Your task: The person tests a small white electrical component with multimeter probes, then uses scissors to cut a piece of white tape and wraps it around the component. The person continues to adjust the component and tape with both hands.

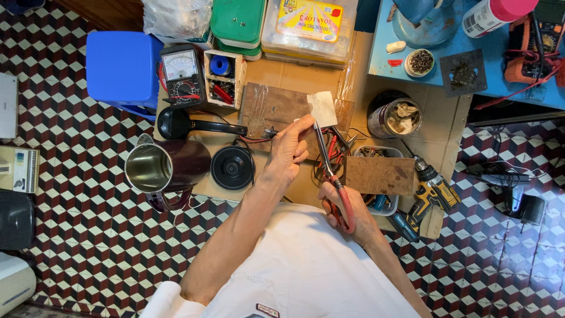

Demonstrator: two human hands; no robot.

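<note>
The left hand pinches a small white sheet up over the cardboard-covered floor, so that the right hand, closed through the red handles, can bring the scissors to its lower edge.

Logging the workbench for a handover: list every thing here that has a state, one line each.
left hand: pinching a white sheet
white sheet: held up, scissor tips at its lower edge
right hand: gripping the scissors' red handles
scissors: blades nearly shut
kettle: lid off, lying on its side
tin can: open, stuffed with scraps
cordless drill: lying flat
</note>
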